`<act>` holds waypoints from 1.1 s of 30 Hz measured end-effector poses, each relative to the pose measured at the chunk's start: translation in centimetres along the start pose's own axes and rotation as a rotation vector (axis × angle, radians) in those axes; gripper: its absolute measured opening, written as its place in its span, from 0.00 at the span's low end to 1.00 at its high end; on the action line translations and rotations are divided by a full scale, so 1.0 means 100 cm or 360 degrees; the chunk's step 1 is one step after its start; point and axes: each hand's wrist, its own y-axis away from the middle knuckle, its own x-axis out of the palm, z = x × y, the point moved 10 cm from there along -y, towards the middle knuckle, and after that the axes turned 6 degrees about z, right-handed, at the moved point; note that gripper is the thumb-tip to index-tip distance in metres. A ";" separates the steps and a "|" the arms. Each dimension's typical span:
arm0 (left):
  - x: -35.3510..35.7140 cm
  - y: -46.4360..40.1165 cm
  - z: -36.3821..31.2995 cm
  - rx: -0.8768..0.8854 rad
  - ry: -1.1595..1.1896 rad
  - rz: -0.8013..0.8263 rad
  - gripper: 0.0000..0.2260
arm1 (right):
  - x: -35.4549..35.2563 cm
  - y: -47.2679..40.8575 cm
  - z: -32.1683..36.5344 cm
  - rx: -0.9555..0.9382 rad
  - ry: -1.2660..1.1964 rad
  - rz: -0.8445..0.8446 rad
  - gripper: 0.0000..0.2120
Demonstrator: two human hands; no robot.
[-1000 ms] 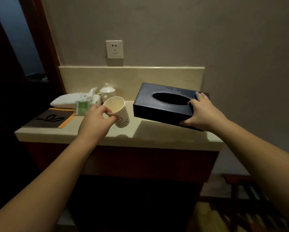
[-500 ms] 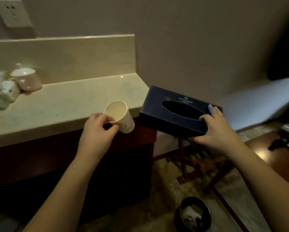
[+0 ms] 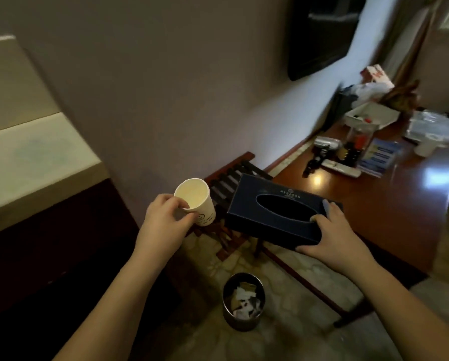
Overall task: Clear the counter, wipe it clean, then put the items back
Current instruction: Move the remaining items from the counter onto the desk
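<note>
Looking down from the head camera, two bare forearms reach forward in a dim room. The left hand (image 3: 166,220) pinches a white paper cup with a printed smiley face (image 3: 196,201) at its rim, thumb and fingers curled round the edge, the cup tilted with its open mouth facing up towards the camera. The right hand (image 3: 332,238) grips one end of a dark navy rectangular tissue box with an oval opening on top (image 3: 275,209), fingers over the top edge and thumb along the near side. Both items are held in the air, close beside each other but apart, off to the right of the pale stone counter (image 3: 36,162), which sits at the left edge of the picture.

Beneath the cup and box stands a dark wooden slatted luggage rack (image 3: 231,175). On the floor below is a round dark waste bin holding crumpled paper (image 3: 244,300). To the right, a glossy reddish-brown wooden desk (image 3: 374,199) carries a clutter of small things, including a white remote control (image 3: 342,168) and a white cup (image 3: 425,147). A dark wall-mounted screen (image 3: 322,35) hangs above it.
</note>
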 end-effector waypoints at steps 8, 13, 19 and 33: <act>0.141 -0.048 -0.119 0.0165 -0.0076 0.0292 0.08 | -0.033 0.001 -0.173 0.0254 -0.0099 0.0005 0.35; 0.231 -0.070 -0.189 0.0252 -0.0109 0.0407 0.09 | -0.059 0.003 -0.277 0.0405 -0.0109 -0.0024 0.36; 0.317 -0.097 -0.259 0.0356 -0.0208 0.0514 0.11 | -0.083 0.009 -0.375 0.0573 -0.0164 -0.0103 0.35; 0.476 -0.191 -0.345 0.0616 -0.0304 0.0839 0.10 | -0.100 -0.051 -0.511 0.0876 -0.0202 -0.0108 0.32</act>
